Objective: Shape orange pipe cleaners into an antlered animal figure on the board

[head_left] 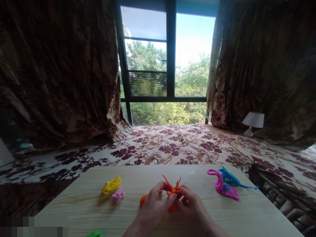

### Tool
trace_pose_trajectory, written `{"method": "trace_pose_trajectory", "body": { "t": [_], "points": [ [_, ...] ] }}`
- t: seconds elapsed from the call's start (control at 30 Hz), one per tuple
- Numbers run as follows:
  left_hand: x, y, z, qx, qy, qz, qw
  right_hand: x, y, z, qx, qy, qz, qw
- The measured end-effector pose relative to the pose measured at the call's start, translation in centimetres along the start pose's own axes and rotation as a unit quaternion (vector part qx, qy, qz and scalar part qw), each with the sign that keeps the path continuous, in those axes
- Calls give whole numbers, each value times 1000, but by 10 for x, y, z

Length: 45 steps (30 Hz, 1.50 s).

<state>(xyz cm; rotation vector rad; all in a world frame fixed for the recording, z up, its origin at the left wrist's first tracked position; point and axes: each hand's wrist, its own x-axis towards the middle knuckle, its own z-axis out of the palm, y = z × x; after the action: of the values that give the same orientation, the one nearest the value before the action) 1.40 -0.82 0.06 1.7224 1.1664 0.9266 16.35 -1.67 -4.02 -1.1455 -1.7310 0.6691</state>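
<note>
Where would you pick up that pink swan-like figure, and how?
I'd pinch the pink figure by its thick middle, coming from the near left. The curled neck looks thin and easily bent, the far end flares wide, and the blue figure crowds its far right side.

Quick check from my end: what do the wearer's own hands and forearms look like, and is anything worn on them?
The left hand and right hand are bare, with no gloves. No sleeve, watch or bracelet shows on the visible stretch of either forearm, nor any cable or marking. The fingers are too small to rule out a thin ring.
</note>
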Motion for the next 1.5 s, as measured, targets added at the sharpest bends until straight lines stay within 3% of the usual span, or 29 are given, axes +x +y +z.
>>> {"method": "trace_pose_trajectory", "body": {
  "t": [0.17,0.47,0.73,0.93,1.5],
  "points": [
    [1,-7,0,1,-18,19,1000,-1,-9,-3,-4,3,5,1000],
    [2,-15,1,33,3,36,999,-2,-9,-5,-20,-13,1,1000],
    [2,-8,0,31,5,55,998,-2,-13,-7,-23,-24,4,999],
    [1,-9,-1,44,5,24,999,-2,-4,-1,-12,-2,2,1000],
    [0,-3,-1,62,-3,54,997,-4,4,1,-7,14,5,1000]
  ]
}}
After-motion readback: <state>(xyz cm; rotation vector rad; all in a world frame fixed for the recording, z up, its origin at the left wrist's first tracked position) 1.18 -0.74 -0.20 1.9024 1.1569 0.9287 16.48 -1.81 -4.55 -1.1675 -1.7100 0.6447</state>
